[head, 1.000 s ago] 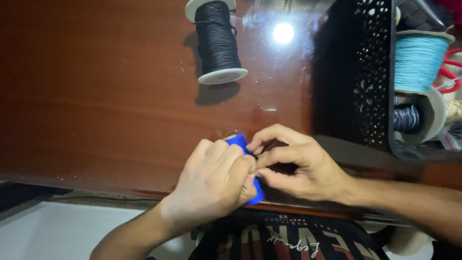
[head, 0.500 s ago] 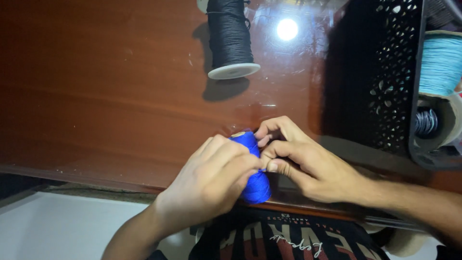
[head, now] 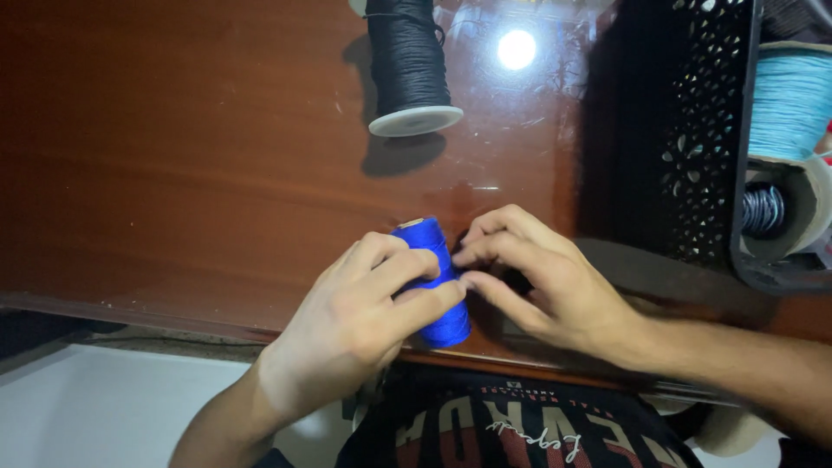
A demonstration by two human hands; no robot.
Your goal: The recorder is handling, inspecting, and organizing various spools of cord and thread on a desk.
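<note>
The left hand (head: pixel 364 303) is wrapping its fingers around a small bright blue spool of thread (head: pixel 433 282) at the near edge of the glossy dark wooden table (head: pixel 173 156). The right hand (head: pixel 542 277) is pinching narrowly beside the spool. A black thread spool (head: pixel 407 65) is standing toward the far edge.

Left hand (head: pixel 360 308) curled, fingers (head: pixel 425 303) wrapped in a grip near the counter's front edge. Right hand (head: pixel 542 282) alongside, fingertips pinched together, touching the left fingers.

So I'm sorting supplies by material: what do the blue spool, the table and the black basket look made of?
Blue spool: wound thread or cord with a slight sheen, fine parallel strands. Table: reddish-brown wood or veneer, glossy finish that reflects a lamp. Black basket: rigid perforated wall, likely plastic, possibly metal.
</note>
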